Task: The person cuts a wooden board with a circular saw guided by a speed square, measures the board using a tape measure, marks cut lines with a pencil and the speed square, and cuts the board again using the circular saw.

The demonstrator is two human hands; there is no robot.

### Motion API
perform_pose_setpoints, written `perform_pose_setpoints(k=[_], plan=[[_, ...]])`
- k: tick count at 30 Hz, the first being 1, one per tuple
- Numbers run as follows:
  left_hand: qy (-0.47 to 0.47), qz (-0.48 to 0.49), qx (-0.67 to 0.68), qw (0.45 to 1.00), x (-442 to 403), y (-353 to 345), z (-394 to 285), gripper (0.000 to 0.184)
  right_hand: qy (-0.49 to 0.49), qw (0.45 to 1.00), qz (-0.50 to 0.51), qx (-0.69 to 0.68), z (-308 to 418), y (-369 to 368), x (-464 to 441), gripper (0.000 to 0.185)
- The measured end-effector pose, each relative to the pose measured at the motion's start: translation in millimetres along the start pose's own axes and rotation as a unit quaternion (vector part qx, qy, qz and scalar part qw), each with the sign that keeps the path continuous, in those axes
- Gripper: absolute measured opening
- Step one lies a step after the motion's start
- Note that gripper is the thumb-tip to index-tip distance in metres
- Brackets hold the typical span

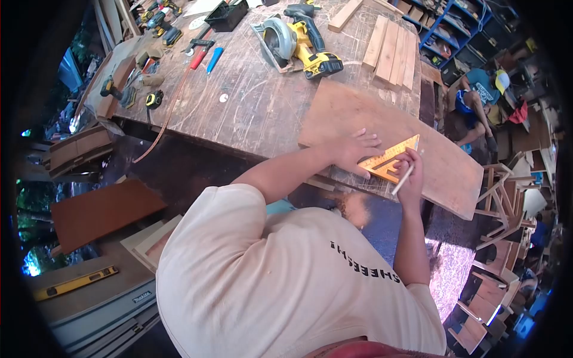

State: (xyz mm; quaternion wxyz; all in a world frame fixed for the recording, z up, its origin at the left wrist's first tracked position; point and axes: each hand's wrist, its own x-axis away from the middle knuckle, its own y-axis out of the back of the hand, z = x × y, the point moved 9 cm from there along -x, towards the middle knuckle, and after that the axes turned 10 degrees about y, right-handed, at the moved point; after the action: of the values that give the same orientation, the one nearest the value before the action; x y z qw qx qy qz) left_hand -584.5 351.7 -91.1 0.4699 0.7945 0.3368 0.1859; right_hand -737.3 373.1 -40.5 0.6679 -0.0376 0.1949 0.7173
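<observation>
A brown wooden board (370,119) lies on the scratched workbench (250,113), its right end jutting past the bench. On the board, near its front edge, rests an orange speed square (391,160). My left hand (357,151) lies flat on the board with its fingers spread, its lower fingers touching the left corner of the square. My right hand (410,173) is closed around a pale pencil (403,180), held against the right side of the square. The pencil's upper tip is hidden by the fingers.
A yellow circular saw (295,45) stands behind the board. Wooden strips (391,51) lie at the back right. A tape measure (154,99), a blue marker (215,59), a clamp (200,52) and drills (161,27) sit further left. Another person (480,89) sits beyond the bench.
</observation>
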Motion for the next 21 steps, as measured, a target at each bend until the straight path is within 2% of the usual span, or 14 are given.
perform_pose_setpoints(k=[2,3,4,5,7,8,11,12,14,15,17,19,21], plan=[[-0.017,-0.003,-0.003,1.0,0,1,0,0.087,0.0,0.996,0.086,-0.006,15,-67,-35,0.028],[-0.006,0.068,0.059,0.996,2,-7,4,0.085,-0.006,0.992,0.126,-0.03,13,-106,-54,0.029],[0.004,0.142,0.118,0.983,5,-17,8,0.082,0.033,0.983,0.175,0.033,17,-145,-74,0.029],[-0.008,0.143,0.121,0.982,6,-19,9,0.082,0.067,0.968,0.223,0.097,20,-185,-91,0.03],[-0.056,-0.025,0.031,0.998,3,-10,7,0.074,-0.017,0.927,0.326,0.184,9,-269,-118,0.036],[-0.088,-0.051,-0.011,0.995,0,-28,10,0.068,-0.022,0.904,0.358,0.233,8,-303,-128,0.036],[-0.106,-0.052,-0.016,0.993,18,-1,3,0.065,-0.09,0.85,0.416,0.31,-25,-366,-142,0.038],[-0.121,-0.054,-0.008,0.991,18,0,1,0.065,-0.101,0.849,0.407,0.321,-43,-373,-140,0.038],[-0.126,-0.055,0.017,0.99,13,-7,6,0.062,0.089,0.881,0.331,0.326,-39,-384,-146,0.039],[-0.143,-0.05,0.028,0.988,11,-22,10,0.062,0.074,0.882,0.323,0.336,-33,-378,-153,0.039],[-0.113,-0.158,0.071,0.978,2,-38,16,0.061,0.057,0.907,0.314,0.274,3,-355,-167,0.039],[-0.065,-0.017,0.256,0.964,-12,-38,21,0.06,0.0,0.917,0.28,0.284,5,-316,-181,0.034],[-0.029,0.147,0.214,0.965,-8,-18,7,0.064,-0.049,0.925,0.238,0.292,4,-262,-171,0.031]])
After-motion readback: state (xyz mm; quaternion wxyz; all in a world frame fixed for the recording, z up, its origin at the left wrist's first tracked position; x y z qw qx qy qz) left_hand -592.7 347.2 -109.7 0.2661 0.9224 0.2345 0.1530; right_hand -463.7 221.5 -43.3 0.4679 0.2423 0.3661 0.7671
